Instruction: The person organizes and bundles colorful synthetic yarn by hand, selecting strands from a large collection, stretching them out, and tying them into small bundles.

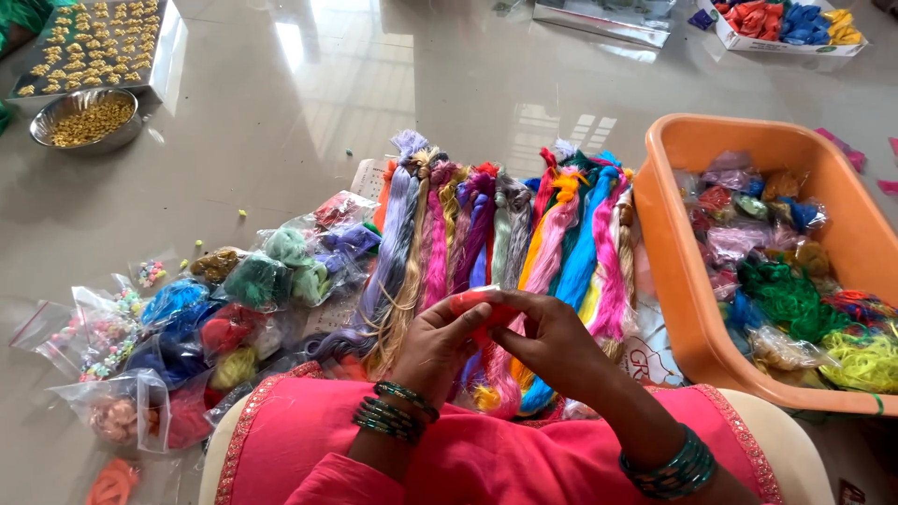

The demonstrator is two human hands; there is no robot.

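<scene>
My left hand [435,346] and my right hand [552,341] meet in front of me, and both pinch a small red-orange tuft of thread [479,307]. Green bangles circle both wrists. Just beyond the hands a row of long silk thread skeins [505,234] lies on the floor in purple, pink, yellow, blue and beige. My lap is covered by pink cloth [468,440].
An orange plastic tub [673,243] holding bagged threads stands at my right. Clear bags of coloured thread [253,290] and beads [98,341] lie at my left. A steel bowl [86,117] and a tray [94,42] of gold pieces sit far left. A box of cloth [790,23] is at top right.
</scene>
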